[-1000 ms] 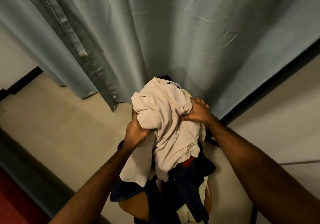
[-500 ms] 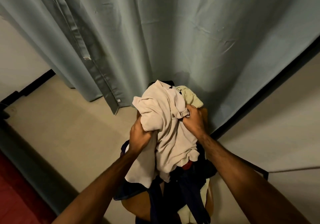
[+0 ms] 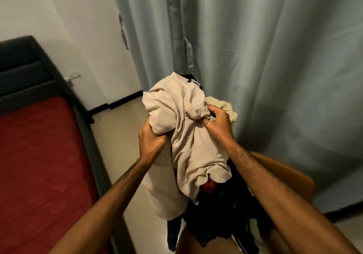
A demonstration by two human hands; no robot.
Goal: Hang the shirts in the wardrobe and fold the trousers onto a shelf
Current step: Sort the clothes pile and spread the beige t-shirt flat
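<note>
A crumpled beige garment (image 3: pixel 188 136) is lifted above a heap of clothes. My left hand (image 3: pixel 151 142) grips its left side in a fist. My right hand (image 3: pixel 218 122) pinches a bunched fold at its upper right. Under it lie dark navy clothes (image 3: pixel 222 214), a red piece (image 3: pixel 210 188) and a pale yellow-green piece (image 3: pixel 225 106), piled on a brown chair (image 3: pixel 290 175). Whether the beige garment is a shirt or trousers I cannot tell.
A grey-green curtain (image 3: pixel 255 57) hangs right behind the pile and fills the right side. A bed with a red sheet (image 3: pixel 39 165) and a dark headboard (image 3: pixel 23 71) stands at the left. Pale floor (image 3: pixel 117 132) runs between bed and chair, with a white wall (image 3: pixel 59 18) behind.
The view has swung left and up, bringing the bed and wall into sight. Both hands keep their hold on the beige garment, raised a little higher above the pile.
</note>
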